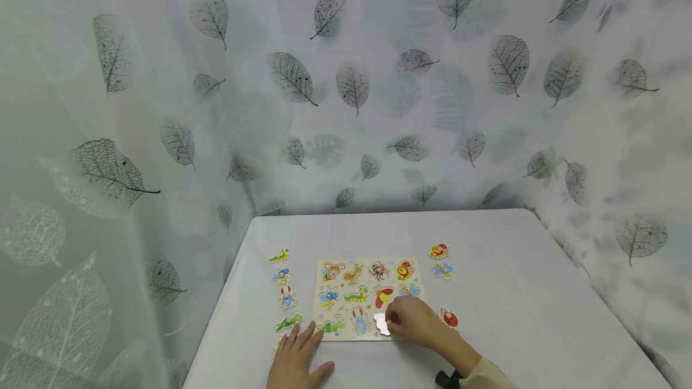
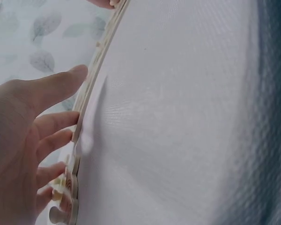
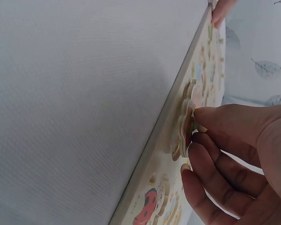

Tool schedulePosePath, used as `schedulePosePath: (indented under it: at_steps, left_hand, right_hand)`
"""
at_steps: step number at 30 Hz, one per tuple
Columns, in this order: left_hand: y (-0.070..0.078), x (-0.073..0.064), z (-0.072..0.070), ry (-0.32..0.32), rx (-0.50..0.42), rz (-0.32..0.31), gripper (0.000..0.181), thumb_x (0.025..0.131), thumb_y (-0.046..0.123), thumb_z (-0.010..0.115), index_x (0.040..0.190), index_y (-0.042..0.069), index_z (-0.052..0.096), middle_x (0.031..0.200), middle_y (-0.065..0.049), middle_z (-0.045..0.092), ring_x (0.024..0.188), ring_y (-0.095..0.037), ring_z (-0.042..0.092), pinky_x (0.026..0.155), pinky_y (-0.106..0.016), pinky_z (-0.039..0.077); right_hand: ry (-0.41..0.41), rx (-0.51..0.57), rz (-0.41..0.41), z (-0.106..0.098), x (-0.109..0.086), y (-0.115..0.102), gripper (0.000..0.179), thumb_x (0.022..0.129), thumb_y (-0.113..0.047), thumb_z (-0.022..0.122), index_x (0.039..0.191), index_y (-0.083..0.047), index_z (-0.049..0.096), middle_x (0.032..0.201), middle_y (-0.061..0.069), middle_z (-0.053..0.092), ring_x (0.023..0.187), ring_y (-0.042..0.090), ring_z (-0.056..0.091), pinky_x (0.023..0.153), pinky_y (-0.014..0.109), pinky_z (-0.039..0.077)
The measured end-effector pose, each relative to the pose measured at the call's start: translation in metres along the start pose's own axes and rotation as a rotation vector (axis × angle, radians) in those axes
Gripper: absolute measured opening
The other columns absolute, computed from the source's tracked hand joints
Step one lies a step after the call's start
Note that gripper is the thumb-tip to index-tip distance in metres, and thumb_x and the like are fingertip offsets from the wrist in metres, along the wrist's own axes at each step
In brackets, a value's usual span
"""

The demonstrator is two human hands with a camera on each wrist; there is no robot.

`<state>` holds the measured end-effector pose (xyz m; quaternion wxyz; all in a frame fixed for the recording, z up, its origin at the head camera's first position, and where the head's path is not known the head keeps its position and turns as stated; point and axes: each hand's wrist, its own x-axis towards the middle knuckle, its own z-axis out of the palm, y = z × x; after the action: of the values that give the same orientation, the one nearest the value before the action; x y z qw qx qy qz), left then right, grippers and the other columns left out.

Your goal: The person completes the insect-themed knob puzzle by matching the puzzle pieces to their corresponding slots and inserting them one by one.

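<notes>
"Where is the piece?"

"The wavy-edged piece (image 3: 188, 129) is pinched between thumb and fingers of the right hand (image 1: 412, 320), tilted over the near row of the board (image 1: 320, 314). Its picture is largely hidden by the fingertips and cannot be made out."

"And the left hand (image 1: 296, 360)?"

"Its fingers are spread wide at the board's near left corner; whether it is being pressed cannot be told. Another piece (image 1: 277, 344) is mostly covered by that hand."

"What else is lost?"

"The board's near right corner is blocked in the head view, though a ladybug picture (image 3: 146, 207) is shown there from the right wrist. Beside the sleeve (image 1: 485, 376), a dark object (image 1: 446, 380) is cut off."
</notes>
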<state>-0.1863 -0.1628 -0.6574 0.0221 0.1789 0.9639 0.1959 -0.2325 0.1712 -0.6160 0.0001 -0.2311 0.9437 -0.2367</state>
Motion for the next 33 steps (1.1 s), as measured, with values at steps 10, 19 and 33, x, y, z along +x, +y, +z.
schedulePosePath:
  at_steps: [10, 19, 33]
  left_hand:
    - [0.008, -0.002, -0.012, -0.040, -0.034, -0.022, 0.083, 0.089, 0.075, 0.060, 0.147, 0.015, 0.060, 0.159, -0.010, 0.049, 0.150, -0.049, 0.034, 0.122, -0.069, 0.021]
    - [0.008, -0.001, -0.012, -0.020, -0.009, -0.012, 0.080, 0.090, 0.073, 0.062, 0.145, 0.016, 0.061, 0.158, -0.009, 0.051, 0.149, -0.047, 0.036, 0.121, -0.069, 0.024]
    - [0.006, -0.001, -0.012, 0.001, 0.002, -0.008, 0.079, 0.089, 0.073, 0.063, 0.144, 0.017, 0.062, 0.157, -0.007, 0.053, 0.149, -0.045, 0.038, 0.120, -0.068, 0.027]
  right_hand:
    - [-0.016, 0.006, 0.042, 0.001, 0.000, -0.001, 0.008, 0.086, -0.018, 0.083, 0.084, -0.020, 0.075, 0.073, -0.018, 0.056, 0.066, 0.000, 0.048, 0.059, 0.022, 0.045]
    - [-0.030, -0.007, 0.054, 0.003, 0.001, 0.002, 0.006, 0.086, -0.019, 0.082, 0.085, -0.019, 0.076, 0.073, -0.017, 0.056, 0.066, 0.000, 0.048, 0.059, 0.022, 0.045]
    - [-0.015, -0.030, 0.036, 0.001, 0.003, -0.001, 0.008, 0.085, -0.018, 0.084, 0.082, -0.018, 0.076, 0.073, -0.017, 0.057, 0.067, 0.000, 0.048, 0.060, 0.024, 0.046]
